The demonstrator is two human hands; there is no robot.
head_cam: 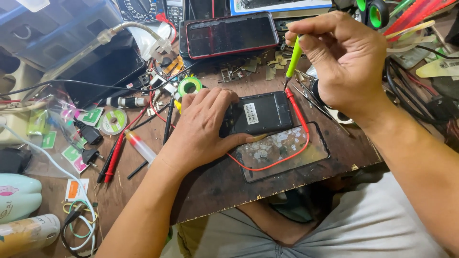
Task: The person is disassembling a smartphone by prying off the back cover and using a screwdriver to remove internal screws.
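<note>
While both hands work over the cluttered brown wooden tabletop [210,186], the scene reads thus:

Left hand: the left hand [203,126] lies palm down, fingers spread and pressed flat on the left end of the small black opened phone body [262,113]; thumb stretched along its lower edge; clamped on nothing, only pinning it.

Right hand: the right hand [346,59] hangs above the phone's upper right corner; fingers curled together around the slim lime-green screwdriver [292,59]; tip pointing down at that corner.

Phone body: lies flat near the middle of the tabletop, back up, with a white sticker; its lower edge overlaps the dark rectangular glass plate [287,150] strewn with small pale bits.

Red lead: the thin red wire probe [296,112] runs down the phone's right side and loops across the glass plate.

Behind: a red-rimmed black phone frame [232,34] lies beyond, well apart from the hands; a green-edged roll of tape [190,86] sits just beside the left fingers.

Left side: a clear syringe with red tip [140,145] and a red and black probe pair [112,160] rest near the left wrist.
</note>
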